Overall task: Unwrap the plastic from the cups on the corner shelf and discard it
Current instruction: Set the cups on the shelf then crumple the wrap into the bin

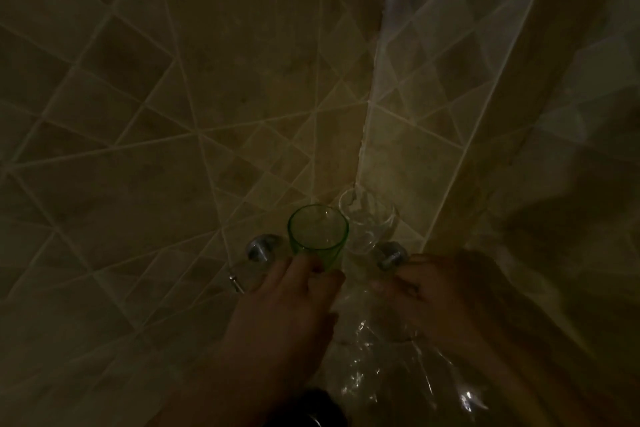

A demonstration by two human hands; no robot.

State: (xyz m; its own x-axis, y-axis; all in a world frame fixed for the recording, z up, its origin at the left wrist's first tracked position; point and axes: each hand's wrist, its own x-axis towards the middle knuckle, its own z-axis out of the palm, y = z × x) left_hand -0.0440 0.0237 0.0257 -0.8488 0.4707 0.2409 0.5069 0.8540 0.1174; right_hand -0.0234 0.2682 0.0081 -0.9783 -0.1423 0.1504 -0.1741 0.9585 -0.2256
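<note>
The scene is dim. A green cup [318, 232] stands upright in the tiled corner, with a clear cup [369, 220] just right of it. The glass corner shelf [249, 276] under them is barely visible between two metal mounts. My left hand [294, 291] reaches to the base of the green cup, its fingertips touching it. My right hand [433, 291] sits below the clear cup and grips crinkled clear plastic wrap [377, 367], which trails down between my two forearms. I cannot tell whether plastic still covers the clear cup.
Beige tiled walls meet at a white grouted corner [363, 149] directly behind the cups. Chrome shelf mounts sit at left [259, 248] and right [391, 255]. A small metal clip [235, 282] shows at the shelf's left edge.
</note>
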